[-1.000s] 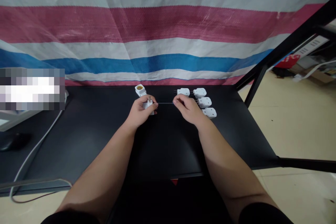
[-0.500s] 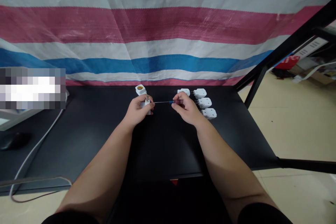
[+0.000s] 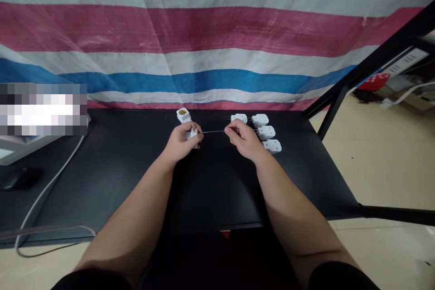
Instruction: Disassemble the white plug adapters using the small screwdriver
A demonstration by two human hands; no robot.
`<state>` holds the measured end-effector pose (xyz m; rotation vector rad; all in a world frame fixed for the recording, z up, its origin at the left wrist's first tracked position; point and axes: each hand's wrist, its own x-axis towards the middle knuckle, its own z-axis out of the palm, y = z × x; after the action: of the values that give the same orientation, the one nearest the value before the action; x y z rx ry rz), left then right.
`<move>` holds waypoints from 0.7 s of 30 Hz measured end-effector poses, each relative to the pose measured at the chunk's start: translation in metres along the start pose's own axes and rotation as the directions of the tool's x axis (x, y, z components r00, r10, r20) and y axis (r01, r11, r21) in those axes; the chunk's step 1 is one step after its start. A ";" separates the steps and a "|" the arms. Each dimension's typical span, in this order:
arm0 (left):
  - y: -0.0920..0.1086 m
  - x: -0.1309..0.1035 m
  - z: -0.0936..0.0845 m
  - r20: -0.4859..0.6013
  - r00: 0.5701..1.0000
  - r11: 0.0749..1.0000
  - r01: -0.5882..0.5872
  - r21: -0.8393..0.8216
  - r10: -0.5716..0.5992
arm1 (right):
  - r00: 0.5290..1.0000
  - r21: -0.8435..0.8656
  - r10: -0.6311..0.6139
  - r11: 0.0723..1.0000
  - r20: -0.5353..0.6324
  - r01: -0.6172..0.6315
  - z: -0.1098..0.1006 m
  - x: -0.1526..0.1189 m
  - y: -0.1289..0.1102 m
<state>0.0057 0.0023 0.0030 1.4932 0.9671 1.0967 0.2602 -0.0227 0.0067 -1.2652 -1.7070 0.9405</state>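
My left hand (image 3: 180, 144) is closed around a small white plug (image 3: 194, 133), with metal showing at its top; fingers cover much of it. My right hand (image 3: 243, 138) grips a screwdriver, its handle mostly hidden by the fingers. The thin screwdriver shaft (image 3: 212, 132) points left and reaches the plug by my left thumb; the tip's exact contact cannot be made out. Just behind my left hand lies a white piece with a round, yellowish opening (image 3: 184, 113). Beside and behind my right hand are several white plugs (image 3: 266, 132) with thin metal pins pointing left.
The black table (image 3: 125, 140) runs to a striped tarpaulin (image 3: 217, 31) at the back. A grey cable (image 3: 57, 176), a black mouse (image 3: 22, 178) and a blurred-out device (image 3: 41, 111) are on the left. A black metal frame (image 3: 331, 104) stands at the right.
My right fingers have turned on the screwdriver handle, covering more of it. Both hands and the objects sit slightly farther right in view. The grips stay the same.
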 end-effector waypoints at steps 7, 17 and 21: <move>-0.001 0.000 -0.002 -0.004 1.000 1.000 -0.013 0.028 0.013 | 0.999 -0.016 -0.016 1.000 0.052 0.016 -0.002 -0.001 -0.004; -0.002 0.000 -0.002 -0.019 1.000 1.000 -0.020 0.018 0.021 | 0.994 -0.002 0.054 0.999 0.096 -0.054 0.003 -0.001 -0.002; -0.002 0.001 -0.002 -0.025 1.000 1.000 0.000 0.012 0.001 | 0.998 0.070 -0.008 0.998 0.056 0.004 0.002 -0.001 -0.001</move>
<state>0.0034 0.0039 0.0014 1.4930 0.9925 1.1136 0.2578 -0.0241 0.0068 -1.1971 -1.7052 1.0328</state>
